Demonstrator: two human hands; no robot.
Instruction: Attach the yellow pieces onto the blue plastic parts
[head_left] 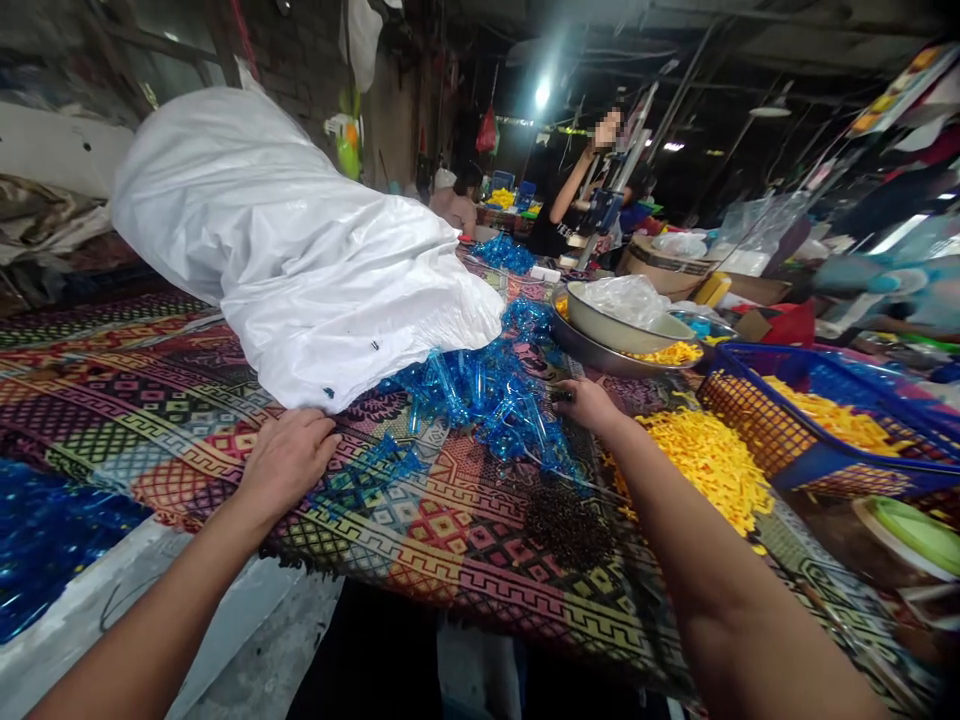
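A big white sack (322, 250) lies tipped over a patterned cloth, its lower end beside a heap of clear blue plastic pieces (480, 395). My left hand (289, 460) is closed at the sack's near lower corner, fingers together on its edge. Right of the blue heap, my right hand (589, 402) is held over the cloth with its fingers bent and apart; something dark shows by the fingertips, too blurred to name. Small dark pieces (566, 525) lie in a pile below it, and yellow pieces (701, 465) are heaped beside my right forearm.
On the right stand a blue basket (806, 455) with yellow pieces, stacked bowls (622, 315), a green-lidded container (915, 535) and a fan (889, 285). More blue pieces (56, 540) lie at the lower left. A person (559, 225) raises an arm behind; another person (457, 205) sits farther back.
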